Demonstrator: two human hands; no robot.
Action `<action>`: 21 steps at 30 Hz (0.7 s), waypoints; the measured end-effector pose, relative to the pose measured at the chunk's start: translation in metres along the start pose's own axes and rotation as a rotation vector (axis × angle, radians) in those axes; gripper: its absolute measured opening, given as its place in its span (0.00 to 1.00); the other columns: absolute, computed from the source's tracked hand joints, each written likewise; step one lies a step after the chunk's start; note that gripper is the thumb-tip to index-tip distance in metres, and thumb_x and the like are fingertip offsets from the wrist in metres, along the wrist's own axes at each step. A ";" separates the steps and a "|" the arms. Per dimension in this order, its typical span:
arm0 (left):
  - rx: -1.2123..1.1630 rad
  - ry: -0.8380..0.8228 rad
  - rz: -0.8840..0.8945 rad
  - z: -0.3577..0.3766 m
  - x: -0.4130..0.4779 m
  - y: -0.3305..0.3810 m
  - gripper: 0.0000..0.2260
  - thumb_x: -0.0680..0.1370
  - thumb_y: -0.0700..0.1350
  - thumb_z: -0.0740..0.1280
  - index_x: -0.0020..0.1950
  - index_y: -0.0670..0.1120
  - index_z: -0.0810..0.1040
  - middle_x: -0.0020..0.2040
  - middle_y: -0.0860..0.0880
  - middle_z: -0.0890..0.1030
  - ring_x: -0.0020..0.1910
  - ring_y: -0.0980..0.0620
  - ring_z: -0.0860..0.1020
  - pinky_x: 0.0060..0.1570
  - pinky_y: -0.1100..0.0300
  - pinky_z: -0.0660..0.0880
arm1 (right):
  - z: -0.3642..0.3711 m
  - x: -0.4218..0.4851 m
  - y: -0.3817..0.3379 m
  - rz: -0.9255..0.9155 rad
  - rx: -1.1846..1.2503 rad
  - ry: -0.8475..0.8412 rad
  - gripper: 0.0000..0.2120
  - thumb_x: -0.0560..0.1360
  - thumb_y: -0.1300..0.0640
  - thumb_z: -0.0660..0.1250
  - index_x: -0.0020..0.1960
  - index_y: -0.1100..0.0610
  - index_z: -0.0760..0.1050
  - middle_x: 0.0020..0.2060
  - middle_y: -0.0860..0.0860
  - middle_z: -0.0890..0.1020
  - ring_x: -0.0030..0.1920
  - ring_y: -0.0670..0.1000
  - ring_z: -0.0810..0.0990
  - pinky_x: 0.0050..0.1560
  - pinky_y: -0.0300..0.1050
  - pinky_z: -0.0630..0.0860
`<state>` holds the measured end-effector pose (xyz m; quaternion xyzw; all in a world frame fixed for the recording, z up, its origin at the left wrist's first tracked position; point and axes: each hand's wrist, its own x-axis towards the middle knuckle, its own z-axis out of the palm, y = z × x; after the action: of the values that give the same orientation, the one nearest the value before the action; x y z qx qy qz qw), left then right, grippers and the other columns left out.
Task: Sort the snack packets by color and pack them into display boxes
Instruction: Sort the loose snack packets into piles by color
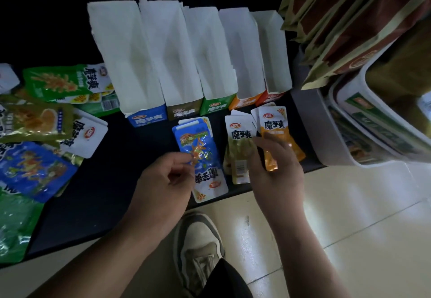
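Head view, dim light. The far part of the black table [112, 181] is lost in darkness.

Display boxes [116, 53]: five in a row at the back of the table, side by side, with tall white inner walls. The front panels read blue, brown, green, orange, red from left to right. The orange and red fronts are partly covered by packets. The box bottoms are hidden behind the fronts.

Left hand [163, 176]: fingers curled, thumb and forefinger pinching the blue packets [203, 148]. This small stack sits just in front of the brown box. Only the offset top edges show, so the count is unclear.

Right hand [277, 167]: back toward the camera, fingers curled round the fanned orange packets [275, 125], in front of the orange and red boxes. The fingertips are hidden behind the packets.

Olive packets [239, 153]: at least two, between the blue and orange ones, against the thumb side of the right hand. I cannot tell whether they are gripped or lying on the table.

Left side: large green bag [60, 81], olive bag [30, 120] and blue bag [35, 169], overlapping; the olive and blue bags are cut off by the frame edge.

Right side: stacked brown packages [349, 18] and white tubs [373, 120], blurred, labels illegible.

Below: a shoe [198, 244] on the pale tiled floor [361, 227].
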<state>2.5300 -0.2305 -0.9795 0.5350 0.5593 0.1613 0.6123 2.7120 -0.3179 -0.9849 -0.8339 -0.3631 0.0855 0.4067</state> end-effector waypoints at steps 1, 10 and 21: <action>0.000 0.003 -0.003 -0.002 0.000 0.000 0.10 0.81 0.41 0.69 0.56 0.56 0.81 0.47 0.57 0.85 0.46 0.60 0.84 0.52 0.53 0.82 | 0.003 -0.005 -0.010 0.000 0.051 -0.043 0.08 0.78 0.60 0.74 0.56 0.54 0.85 0.58 0.46 0.83 0.61 0.41 0.79 0.58 0.41 0.77; 0.105 0.060 -0.117 -0.057 -0.015 -0.001 0.09 0.80 0.46 0.70 0.54 0.62 0.79 0.46 0.59 0.85 0.43 0.59 0.85 0.50 0.50 0.83 | 0.036 -0.031 -0.070 0.104 0.279 -0.446 0.07 0.78 0.58 0.74 0.55 0.53 0.86 0.42 0.42 0.86 0.45 0.41 0.84 0.45 0.32 0.77; 0.358 0.140 -0.271 -0.171 -0.101 0.006 0.18 0.79 0.49 0.70 0.69 0.52 0.74 0.54 0.53 0.82 0.51 0.52 0.83 0.45 0.60 0.78 | 0.062 -0.065 -0.182 -0.101 0.262 -0.946 0.05 0.77 0.50 0.73 0.52 0.49 0.83 0.39 0.46 0.85 0.40 0.43 0.82 0.48 0.42 0.80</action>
<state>2.3527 -0.2276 -0.8889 0.5426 0.6867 0.0127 0.4836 2.5406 -0.2492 -0.9010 -0.6268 -0.5342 0.4798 0.3026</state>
